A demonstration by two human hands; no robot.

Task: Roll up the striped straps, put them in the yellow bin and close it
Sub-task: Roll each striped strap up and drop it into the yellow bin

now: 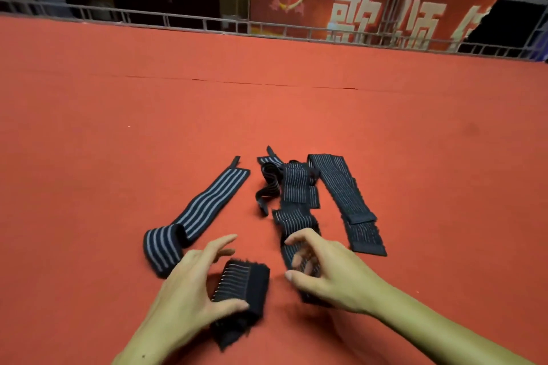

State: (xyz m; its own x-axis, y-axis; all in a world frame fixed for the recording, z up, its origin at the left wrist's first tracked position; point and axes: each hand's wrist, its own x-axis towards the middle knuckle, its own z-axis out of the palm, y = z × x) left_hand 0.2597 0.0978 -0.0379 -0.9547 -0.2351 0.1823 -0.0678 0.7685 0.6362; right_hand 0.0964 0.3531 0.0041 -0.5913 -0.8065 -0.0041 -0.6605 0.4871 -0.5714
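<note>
While the rolled strap (240, 290) sits between the two hands near the bottom of the view, the left hand (189, 284) holds it, thumb under its near side and fingers arched over its far side; the roll's long axis runs roughly toward and away from the person, and a frayed loose tail (234, 332) trails from its near end. Just to the right, the right hand (323, 270) hovers with fingers loosely curled over the near end of a thin-striped strap (296, 222) that stretches away from the person; it is blurred, so I cannot tell whether it has pinched the cloth or only touches it. That strap's long axis points away from the right hand, so rolling it would, I judge, run from the near end outward, and the right hand is plainly the nearer one. Beside it to the right lies a longer thin-striped strap (344, 195), flat and slanted. A narrow twisted strap (267, 190) lies between this group and the broad-striped strap (201, 210) on the left, whose near end is folded over close to the left hand. The yellow bin is not in view. The red tabletop (118, 98) offers wide open room beyond and to both sides; its far edge meets a metal railing (178, 21).
</note>
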